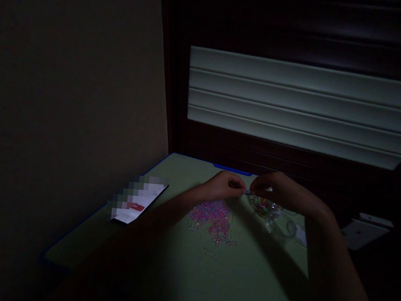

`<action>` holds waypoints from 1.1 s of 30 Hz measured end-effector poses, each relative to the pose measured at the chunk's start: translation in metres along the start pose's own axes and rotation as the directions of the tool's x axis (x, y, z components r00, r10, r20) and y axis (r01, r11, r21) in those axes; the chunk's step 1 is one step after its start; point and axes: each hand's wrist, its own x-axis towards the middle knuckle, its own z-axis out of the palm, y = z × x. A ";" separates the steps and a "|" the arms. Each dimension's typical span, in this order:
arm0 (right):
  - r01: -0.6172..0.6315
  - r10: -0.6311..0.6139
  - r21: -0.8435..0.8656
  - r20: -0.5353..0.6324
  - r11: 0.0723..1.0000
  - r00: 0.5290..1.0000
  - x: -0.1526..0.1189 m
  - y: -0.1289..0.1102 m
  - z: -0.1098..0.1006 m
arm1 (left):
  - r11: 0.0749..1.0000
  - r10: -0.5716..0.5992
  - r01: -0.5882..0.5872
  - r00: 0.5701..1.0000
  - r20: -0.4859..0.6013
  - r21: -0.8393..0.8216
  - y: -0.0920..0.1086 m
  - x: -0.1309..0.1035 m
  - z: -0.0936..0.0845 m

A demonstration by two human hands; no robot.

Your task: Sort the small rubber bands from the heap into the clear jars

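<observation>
A small bluish-grey piece (248, 192) sits between the fingertips of both hands, over the far part of the desk (247, 262), just beyond and to the right of a pile of clips; it is too small and dim to make out further. The left hand (223, 185) comes in from the lower left, its forearm slanting up and its fingers curled toward the right. The right hand (274, 187) arches over from the right, wrist bent, forearm running down to the lower right corner, fingertips pointing left. The grip of each hand is a pinch on the piece, thumb and finger closed on it, the two hands nearly meeting.

Under and beside the right hand is a clear container (265, 207) holding many small pieces in mixed colours. Just nearer, a clear round thing (285, 227) lies beside it; its contents cannot be told. The pile of clips (212, 217), pink and purple, lies loose on the desk, a few strays nearer the person. A phone (139, 203) with a lit screen lies at the left edge.
</observation>
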 end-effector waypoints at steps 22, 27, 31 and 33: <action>-0.040 0.036 -0.104 -0.035 0.994 0.999 -0.001 0.001 0.000 | 0.999 0.030 -0.030 1.000 0.000 0.034 0.000 -0.001 0.002; -0.068 0.056 -0.149 -0.084 0.987 0.995 -0.005 0.006 -0.004 | 1.000 0.025 -0.025 1.000 0.010 0.008 -0.002 0.000 0.002; -0.110 0.089 -0.179 -0.118 0.978 0.989 -0.013 0.011 -0.011 | 0.999 0.039 -0.039 0.999 0.006 0.020 -0.002 0.000 0.002; -0.131 0.105 -0.191 -0.141 0.973 0.984 -0.017 0.015 -0.015 | 0.999 0.040 -0.040 0.999 0.001 0.038 -0.002 0.000 0.002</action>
